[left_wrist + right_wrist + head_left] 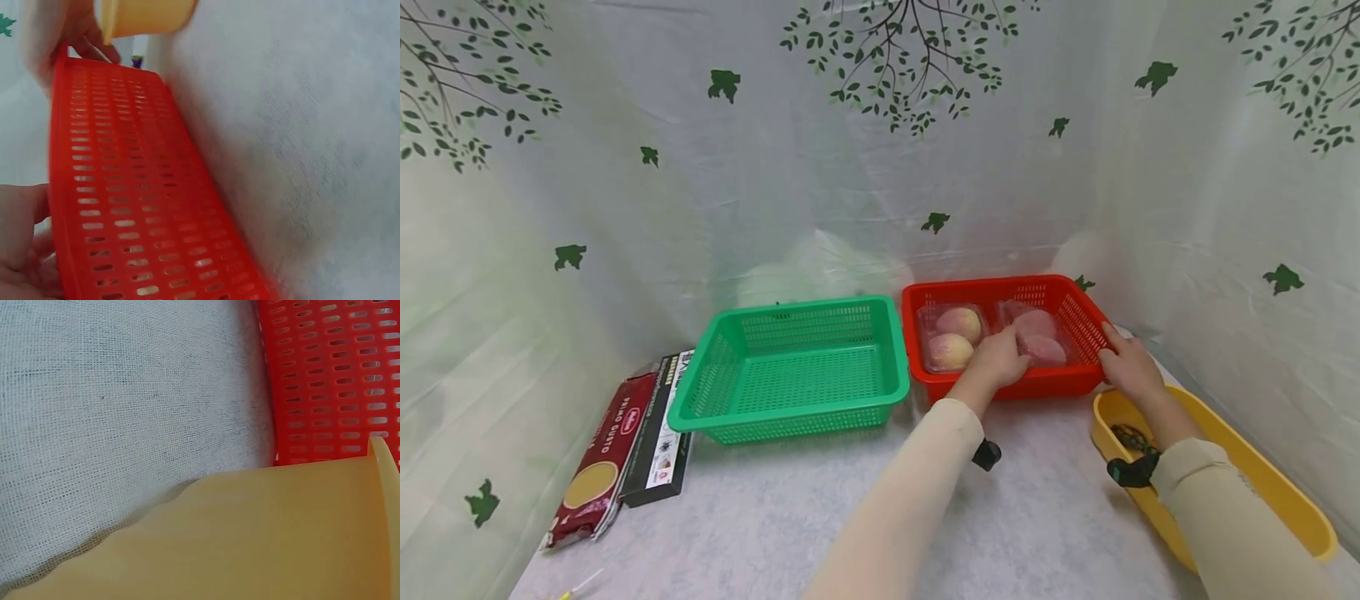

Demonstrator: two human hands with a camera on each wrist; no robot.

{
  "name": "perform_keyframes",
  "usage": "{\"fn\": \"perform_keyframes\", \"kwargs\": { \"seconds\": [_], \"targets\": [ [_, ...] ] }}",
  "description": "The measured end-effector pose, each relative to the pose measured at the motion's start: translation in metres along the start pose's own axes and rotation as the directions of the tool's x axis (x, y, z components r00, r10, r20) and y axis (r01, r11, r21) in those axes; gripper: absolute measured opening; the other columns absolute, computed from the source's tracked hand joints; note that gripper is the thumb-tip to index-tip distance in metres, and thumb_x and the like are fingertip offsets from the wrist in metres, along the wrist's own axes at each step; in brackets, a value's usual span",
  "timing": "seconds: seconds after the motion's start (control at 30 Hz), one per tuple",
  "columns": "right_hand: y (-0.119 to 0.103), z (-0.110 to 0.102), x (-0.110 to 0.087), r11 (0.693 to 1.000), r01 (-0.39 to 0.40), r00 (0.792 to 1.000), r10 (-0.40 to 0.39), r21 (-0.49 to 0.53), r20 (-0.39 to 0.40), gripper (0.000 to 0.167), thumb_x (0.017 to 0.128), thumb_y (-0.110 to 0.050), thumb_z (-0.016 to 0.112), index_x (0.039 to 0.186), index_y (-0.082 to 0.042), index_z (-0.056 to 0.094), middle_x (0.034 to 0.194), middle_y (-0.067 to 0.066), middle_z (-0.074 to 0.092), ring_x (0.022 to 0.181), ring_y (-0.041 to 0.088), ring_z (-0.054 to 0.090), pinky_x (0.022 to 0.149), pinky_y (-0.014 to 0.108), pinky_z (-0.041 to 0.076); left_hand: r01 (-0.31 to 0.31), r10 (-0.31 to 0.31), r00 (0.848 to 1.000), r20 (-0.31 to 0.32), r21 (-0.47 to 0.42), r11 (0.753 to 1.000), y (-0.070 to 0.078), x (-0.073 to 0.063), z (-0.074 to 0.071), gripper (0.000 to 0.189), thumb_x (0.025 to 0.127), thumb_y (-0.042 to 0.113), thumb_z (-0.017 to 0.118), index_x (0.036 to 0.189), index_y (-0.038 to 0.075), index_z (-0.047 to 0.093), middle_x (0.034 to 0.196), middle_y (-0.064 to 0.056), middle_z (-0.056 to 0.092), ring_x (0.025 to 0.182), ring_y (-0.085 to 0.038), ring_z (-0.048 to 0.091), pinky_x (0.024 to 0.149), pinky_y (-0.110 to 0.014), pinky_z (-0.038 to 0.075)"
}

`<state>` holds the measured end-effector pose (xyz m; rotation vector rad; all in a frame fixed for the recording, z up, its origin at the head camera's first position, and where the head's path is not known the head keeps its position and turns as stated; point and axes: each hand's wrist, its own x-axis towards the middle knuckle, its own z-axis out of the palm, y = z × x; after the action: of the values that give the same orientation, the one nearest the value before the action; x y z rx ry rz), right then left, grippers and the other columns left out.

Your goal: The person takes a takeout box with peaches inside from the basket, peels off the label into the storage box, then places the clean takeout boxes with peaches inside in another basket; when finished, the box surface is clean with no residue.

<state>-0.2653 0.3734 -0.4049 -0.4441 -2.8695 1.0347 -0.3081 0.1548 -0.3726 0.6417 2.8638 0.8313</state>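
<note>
A red perforated basket stands against the back curtain. Inside it lie a clear pack of yellow-pink peaches and a second pack with pink, round fruit. My left hand grips the basket's front rim, fingers reaching over it beside the pink pack. At the front right corner my right hand holds the rim between thumb and fingers. The left wrist view shows both hands along the rim of the red basket. In the right wrist view only the basket wall and a yellow bin appear, with the hand out of sight.
A long yellow bin sits under my right forearm, with a dark tangled item inside. Left of the red basket stands a green basket. Further left lie a black box and a burgundy food pack.
</note>
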Motion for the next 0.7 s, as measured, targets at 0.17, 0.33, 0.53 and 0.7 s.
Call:
{"fn": "perform_keyframes", "kwargs": {
  "seconds": [0.17,0.33,0.53,0.7],
  "targets": [
    [-0.004,0.004,0.002,1.0,0.006,1.0,-0.006,0.004,0.012,0.064,0.103,-0.024,0.03,0.158,-0.011,0.001,0.133,0.036,0.032,0.102,0.04,0.044,0.066,0.026,0.046,0.053,-0.057,0.998,0.025,0.165,0.985,-0.001,-0.005,0.001,0.036,0.097,0.039,0.057,0.13,0.026,0.063,0.121,0.001,0.06,0.11,-0.017,0.049,0.104,-0.039,0.046],
    [-0.007,0.006,0.001,1.0,0.028,0.999,-0.028,-0.005,0.028,0.065,0.103,-0.024,0.031,0.158,-0.009,0.002,0.135,0.037,0.032,0.105,0.042,0.042,0.073,0.032,0.048,0.055,-0.056,0.994,-0.096,-0.012,0.998,-0.009,-0.005,0.001,0.039,0.098,0.037,0.057,0.136,0.029,0.06,0.133,0.002,0.054,0.118,-0.016,0.049,0.106,-0.038,0.046],
    [-0.003,0.0,0.0,0.998,0.066,0.997,-0.066,-0.012,0.051,0.066,0.103,-0.024,0.031,0.158,-0.004,0.002,0.141,0.04,0.027,0.112,0.049,0.038,0.092,0.058,0.049,-0.009,-0.113,0.967,-0.23,-0.471,0.882,-0.017,-0.017,-0.005,0.034,0.098,0.022,0.059,0.132,0.026,0.059,0.13,0.001,0.06,0.109,-0.013,0.057,0.101,-0.035,0.054],
    [0.0,-0.007,-0.008,0.999,0.052,0.998,-0.051,-0.013,0.032,0.068,0.101,-0.023,0.039,0.158,-0.001,0.008,0.149,0.042,0.012,0.124,0.058,0.028,0.1,0.071,0.04,-0.029,-0.13,0.971,-0.201,-0.638,0.769,-0.025,-0.047,-0.01,0.033,0.097,0.018,0.059,0.129,0.025,0.061,0.131,-0.001,0.062,0.111,-0.015,0.058,0.1,-0.037,0.055]
  ]
}}
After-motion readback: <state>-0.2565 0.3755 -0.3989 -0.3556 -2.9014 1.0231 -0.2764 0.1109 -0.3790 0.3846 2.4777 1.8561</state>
